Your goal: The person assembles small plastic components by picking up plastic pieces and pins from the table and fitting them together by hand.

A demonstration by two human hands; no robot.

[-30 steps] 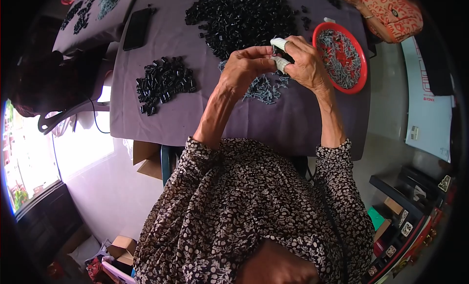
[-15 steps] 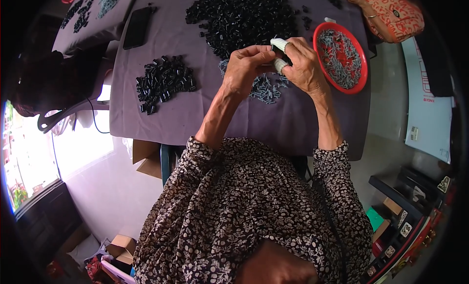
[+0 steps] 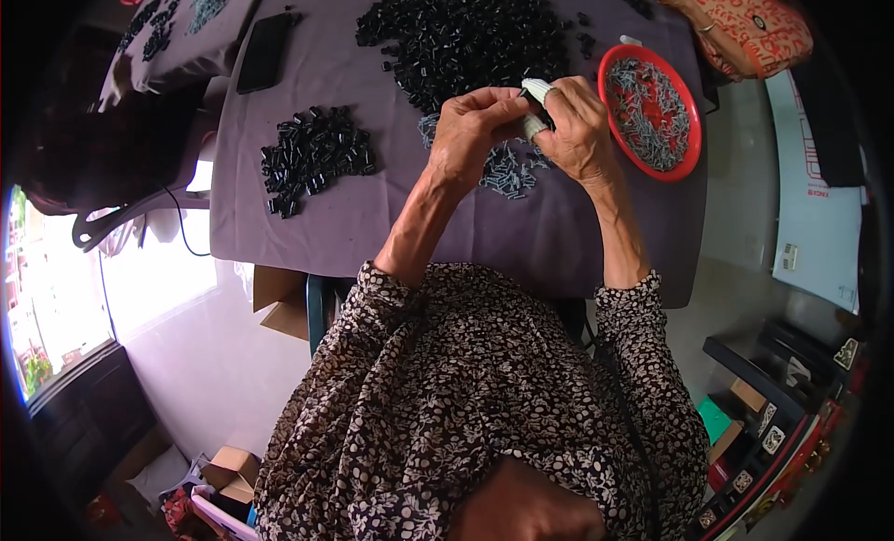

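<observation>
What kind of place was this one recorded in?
An indoor workspace, perhaps a small workshop or a home: a cloth-covered table bears a large pile of small black parts, a red tray holds grey pieces, and another person's arm shows at upper right.

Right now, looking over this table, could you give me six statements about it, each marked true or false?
1. The red tray sits right of the right hand. True.
2. The tray is empty. False: it holds grey pieces.
3. The right hand wears white covers on thumb and finger. True.
4. The hands are far apart. False: the left hand is close to the right at the fingertips.
5. The small black pile lies left of both hands. True.
6. The phone lies right of the tray. False: the phone lies left of it.
</observation>
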